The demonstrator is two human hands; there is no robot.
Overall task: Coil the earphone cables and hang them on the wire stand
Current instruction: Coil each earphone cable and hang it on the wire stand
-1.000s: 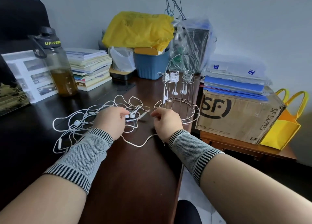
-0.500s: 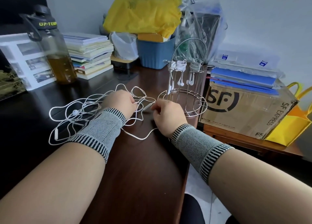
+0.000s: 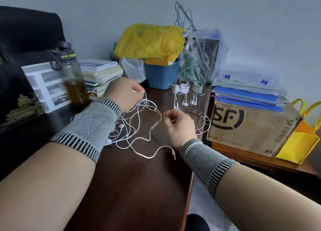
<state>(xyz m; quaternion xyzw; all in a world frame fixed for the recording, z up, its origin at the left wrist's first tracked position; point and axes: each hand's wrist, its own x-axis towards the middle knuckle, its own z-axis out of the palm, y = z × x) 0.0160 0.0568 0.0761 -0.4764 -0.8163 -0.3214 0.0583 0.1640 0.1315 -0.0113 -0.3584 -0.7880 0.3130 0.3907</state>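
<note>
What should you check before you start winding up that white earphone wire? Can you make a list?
1. Left hand pinches the white earphone cable: ok.
2. Right hand holds the cable: ok.
3. Cable free of tangles: not ok, loops cross in a heap.
4. Metal plug end lying loose on the dark wooden table: ok.
5. Free hook on the silver wire stand: cannot tell, coiled sets already hang there.
</note>
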